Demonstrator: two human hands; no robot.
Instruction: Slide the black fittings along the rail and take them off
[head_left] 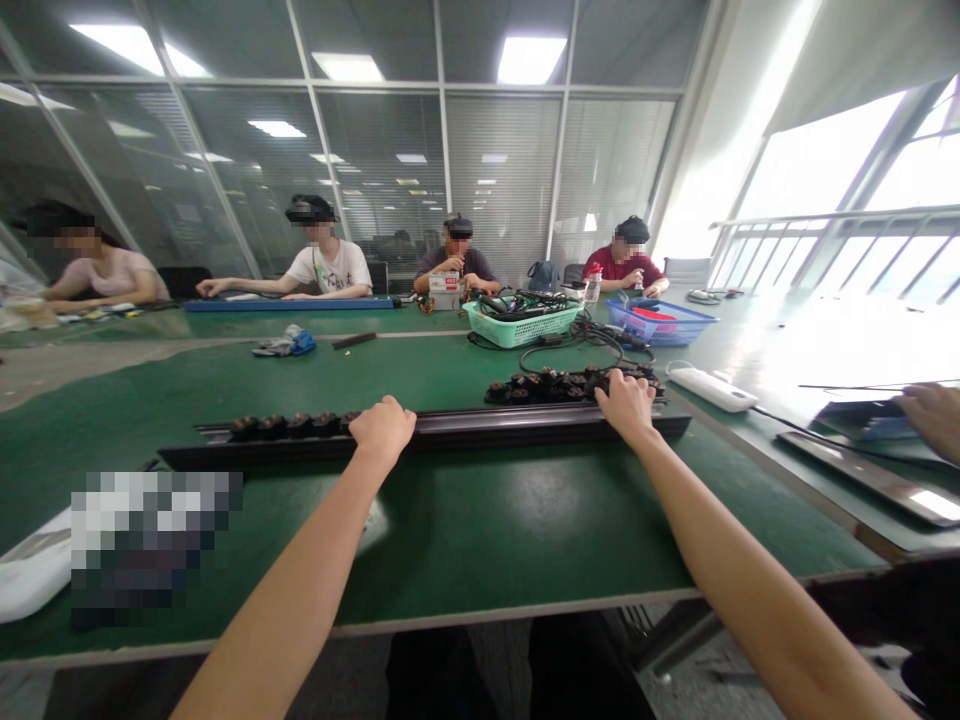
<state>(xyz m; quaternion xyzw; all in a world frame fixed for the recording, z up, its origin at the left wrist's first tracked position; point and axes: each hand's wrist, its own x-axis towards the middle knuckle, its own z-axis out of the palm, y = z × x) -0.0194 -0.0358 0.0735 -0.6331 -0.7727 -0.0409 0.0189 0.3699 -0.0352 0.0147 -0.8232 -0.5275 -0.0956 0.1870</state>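
A long dark metal rail [510, 425] lies across the green table in front of me. Its left part carries a row of small black modules [281, 427] with copper-coloured parts. My left hand [384, 432] is closed at the right end of this row, fingers curled down into the channel; what they grip is hidden. Behind the rail's right part is a pile of similar black modules [536, 386]. My right hand [628, 402] reaches over the rail to the pile, its fingers bent around one black module there, partly covered by the hand.
A green basket [517, 328] of cables and a blue basket [660, 325] stand behind the pile. A white power strip [711, 387] lies right, near another person's hand [934, 418]. Gloves [286, 343] lie at the back left. Several people sit across the table.
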